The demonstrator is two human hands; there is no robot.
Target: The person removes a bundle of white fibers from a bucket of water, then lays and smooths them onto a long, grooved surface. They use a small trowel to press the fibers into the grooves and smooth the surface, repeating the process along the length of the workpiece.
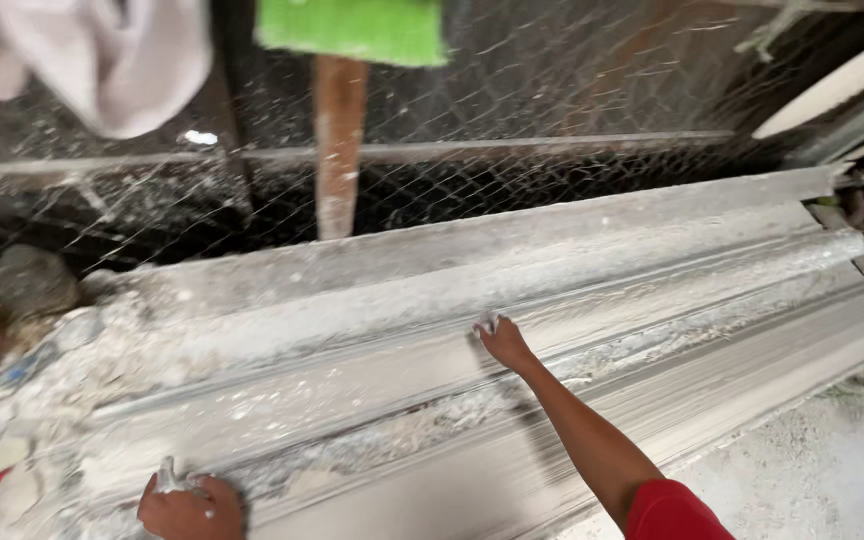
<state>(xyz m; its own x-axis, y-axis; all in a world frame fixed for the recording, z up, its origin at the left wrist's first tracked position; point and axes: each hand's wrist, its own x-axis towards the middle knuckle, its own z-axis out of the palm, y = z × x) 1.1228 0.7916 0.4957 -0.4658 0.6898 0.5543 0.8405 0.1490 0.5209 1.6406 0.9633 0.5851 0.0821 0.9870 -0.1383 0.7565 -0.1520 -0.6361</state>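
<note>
On grey moulding [402, 300], right hand [503, 343] outstretched, left hand [190, 508] fisted.

A plaster workshop, by every sign — a rough, working one. A long grey mould [512, 300] with stepped, ridged channels runs across the whole view, caked in white plaster crumbs [422, 425] and dust. Behind it stands chain-link mesh [552, 90], flecked white all over, with a splattered wooden post [338, 140] in front of it. A white cloth [102, 60] hangs at the top left and something bright green [352, 28] sits over the post. Long pale strips [832, 85] lean at the far right — the look of cast lengths. Plaster spill and scraps pile at the left end, and the ground at the lower right is powdered white.
</note>
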